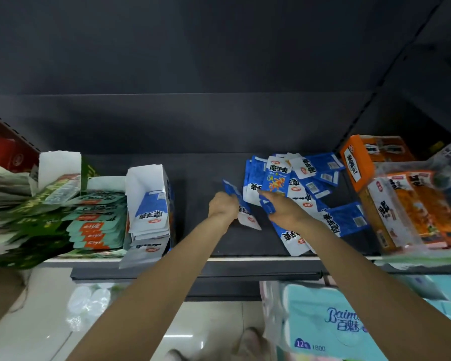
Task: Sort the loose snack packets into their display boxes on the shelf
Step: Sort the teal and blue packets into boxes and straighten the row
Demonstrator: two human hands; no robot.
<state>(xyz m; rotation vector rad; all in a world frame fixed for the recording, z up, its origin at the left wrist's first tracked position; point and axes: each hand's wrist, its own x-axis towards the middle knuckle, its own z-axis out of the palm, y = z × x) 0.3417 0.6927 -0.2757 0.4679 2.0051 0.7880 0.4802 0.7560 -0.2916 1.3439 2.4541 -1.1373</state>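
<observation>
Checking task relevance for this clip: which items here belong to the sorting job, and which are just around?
In the job: loose blue packets; blue display box; left hand and right hand, each holding packets.
Just around: tissue pack; orange box; green packets.

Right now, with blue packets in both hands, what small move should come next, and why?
Probably carry the packets in the left hand left to the blue display box: it holds matching packets and has room, while the loose pile remains beside the right hand.

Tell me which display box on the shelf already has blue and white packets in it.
The white open-topped box left of the left hand. Blue-and-white packets are stacked inside it; the box further left holds green ones, and the orange box lies at the right.
</observation>
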